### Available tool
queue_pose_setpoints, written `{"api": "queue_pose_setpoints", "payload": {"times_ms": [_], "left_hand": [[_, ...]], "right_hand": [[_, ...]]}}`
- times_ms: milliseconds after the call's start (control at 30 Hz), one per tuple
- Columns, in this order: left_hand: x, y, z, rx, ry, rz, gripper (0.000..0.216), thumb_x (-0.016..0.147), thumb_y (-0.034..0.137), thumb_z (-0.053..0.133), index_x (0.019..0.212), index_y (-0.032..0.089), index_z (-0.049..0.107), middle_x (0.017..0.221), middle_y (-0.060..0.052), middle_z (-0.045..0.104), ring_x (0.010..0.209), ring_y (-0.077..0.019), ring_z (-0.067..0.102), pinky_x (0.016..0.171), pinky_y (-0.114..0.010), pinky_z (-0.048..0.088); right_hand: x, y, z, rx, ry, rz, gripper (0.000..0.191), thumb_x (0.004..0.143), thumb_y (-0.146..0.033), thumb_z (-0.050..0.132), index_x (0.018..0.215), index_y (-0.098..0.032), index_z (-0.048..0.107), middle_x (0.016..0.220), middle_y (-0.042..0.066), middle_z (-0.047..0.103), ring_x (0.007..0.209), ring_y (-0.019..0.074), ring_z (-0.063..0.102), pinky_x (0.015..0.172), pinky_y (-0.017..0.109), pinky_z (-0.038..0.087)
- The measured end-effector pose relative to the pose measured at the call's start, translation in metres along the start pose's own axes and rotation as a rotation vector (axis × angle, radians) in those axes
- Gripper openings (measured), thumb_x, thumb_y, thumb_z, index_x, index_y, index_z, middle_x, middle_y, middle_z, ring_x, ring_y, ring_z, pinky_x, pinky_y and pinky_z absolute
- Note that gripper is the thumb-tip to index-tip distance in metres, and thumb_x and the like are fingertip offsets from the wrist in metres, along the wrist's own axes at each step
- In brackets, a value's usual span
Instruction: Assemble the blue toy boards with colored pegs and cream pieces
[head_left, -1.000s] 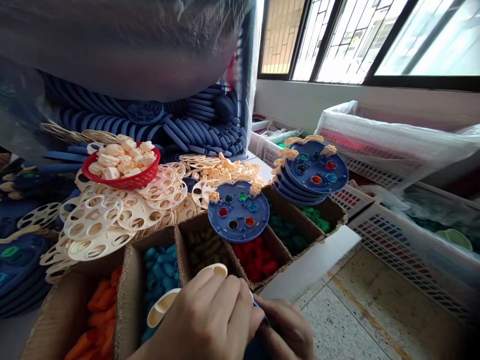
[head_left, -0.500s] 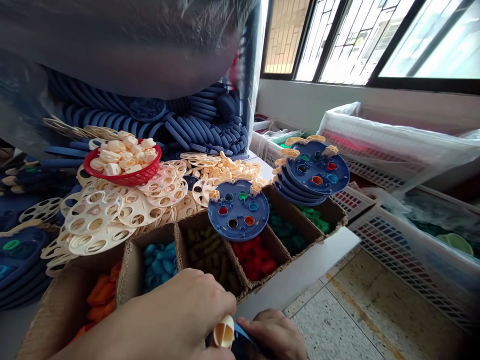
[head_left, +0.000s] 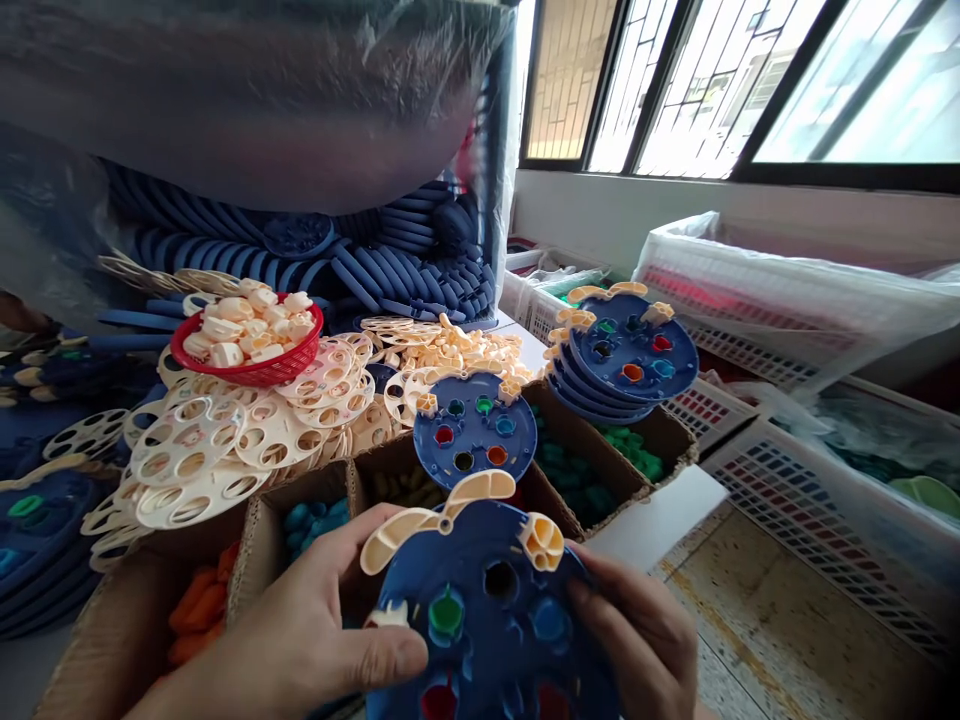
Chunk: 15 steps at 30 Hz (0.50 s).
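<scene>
I hold a round blue plastic disc (head_left: 491, 620) with both hands, low in the middle of the view. It carries cream ear-shaped pieces and a cream knob on its top edge, and coloured plugs sit in its holes. My left hand (head_left: 300, 640) grips its left rim, thumb pressed on the face. On the right rim my right hand (head_left: 645, 635) has its fingers curled. Just behind, a second blue disc (head_left: 474, 432) rests across the cardboard compartments (head_left: 352, 490) of coloured pegs.
A stack of finished blue discs (head_left: 626, 355) stands on the right box corner. Cream perforated discs (head_left: 217, 450) pile at left under a red basket (head_left: 251, 345) of cream parts. A plastic-wrapped heap of blue discs (head_left: 360, 260) rises behind. White crates (head_left: 810, 490) line the right.
The blue disc has come up from below the frame edge into full view between both hands. My left hand shifted from covering it to gripping its left rim.
</scene>
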<state>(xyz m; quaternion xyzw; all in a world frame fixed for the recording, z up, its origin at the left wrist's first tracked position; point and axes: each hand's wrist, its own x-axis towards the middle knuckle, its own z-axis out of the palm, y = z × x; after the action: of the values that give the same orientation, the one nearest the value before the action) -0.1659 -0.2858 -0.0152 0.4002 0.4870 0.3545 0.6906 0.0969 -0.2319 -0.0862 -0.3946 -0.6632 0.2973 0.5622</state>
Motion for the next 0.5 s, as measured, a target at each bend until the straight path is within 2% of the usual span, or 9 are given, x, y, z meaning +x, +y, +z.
{"api": "queue_pose_setpoints", "payload": {"times_ms": [133, 233, 300, 400, 500], "left_hand": [[-0.002, -0.006, 0.011, -0.045, -0.021, 0.036, 0.079, 0.070, 0.032, 0.084, 0.138, 0.033, 0.044, 0.133, -0.005, 0.062, 0.110, -0.0290, 0.066, 0.093, -0.040, 0.055], [0.007, 0.005, 0.010, 0.003, 0.065, 0.079, 0.074, 0.073, 0.029, 0.082, 0.137, 0.032, 0.046, 0.132, -0.005, 0.064, 0.110, -0.0289, 0.066, 0.087, -0.036, 0.059], [0.020, 0.019, 0.002, 0.033, 0.171, 0.128, 0.067, 0.075, 0.029, 0.081, 0.134, 0.028, 0.049, 0.123, -0.007, 0.069, 0.102, -0.0272, 0.070, 0.080, -0.034, 0.061], [0.052, 0.044, -0.015, 0.000, 0.335, 0.275, 0.055, 0.075, 0.031, 0.081, 0.123, 0.022, 0.055, 0.095, -0.005, 0.075, 0.076, -0.0202, 0.073, 0.066, -0.030, 0.062], [0.086, 0.064, -0.030, -0.059, 0.393, 0.400, 0.046, 0.075, 0.032, 0.081, 0.113, 0.020, 0.058, 0.079, 0.000, 0.073, 0.064, -0.0155, 0.069, 0.059, -0.028, 0.061]], "right_hand": [[-0.006, 0.010, -0.008, -0.033, 0.014, 0.029, 0.028, 0.079, -0.020, 0.072, 0.102, -0.033, 0.081, 0.082, 0.000, 0.082, 0.067, 0.0162, 0.076, 0.060, 0.016, 0.059], [-0.010, 0.012, -0.009, 0.045, 0.024, 0.087, 0.029, 0.080, -0.021, 0.073, 0.106, -0.032, 0.079, 0.086, 0.003, 0.082, 0.071, 0.0186, 0.076, 0.060, 0.020, 0.059], [-0.009, 0.013, -0.008, 0.141, 0.066, 0.151, 0.025, 0.083, -0.025, 0.073, 0.106, -0.030, 0.079, 0.081, 0.005, 0.080, 0.065, 0.0181, 0.074, 0.054, 0.021, 0.058], [-0.005, 0.015, -0.007, 0.242, 0.176, 0.209, 0.019, 0.087, -0.028, 0.069, 0.103, -0.028, 0.081, 0.057, 0.001, 0.069, 0.045, 0.0116, 0.061, 0.042, 0.019, 0.049], [-0.004, 0.020, -0.010, 0.222, 0.227, 0.170, 0.019, 0.085, -0.022, 0.070, 0.100, -0.027, 0.081, 0.044, -0.003, 0.053, 0.035, 0.0074, 0.047, 0.035, 0.016, 0.041]]}}
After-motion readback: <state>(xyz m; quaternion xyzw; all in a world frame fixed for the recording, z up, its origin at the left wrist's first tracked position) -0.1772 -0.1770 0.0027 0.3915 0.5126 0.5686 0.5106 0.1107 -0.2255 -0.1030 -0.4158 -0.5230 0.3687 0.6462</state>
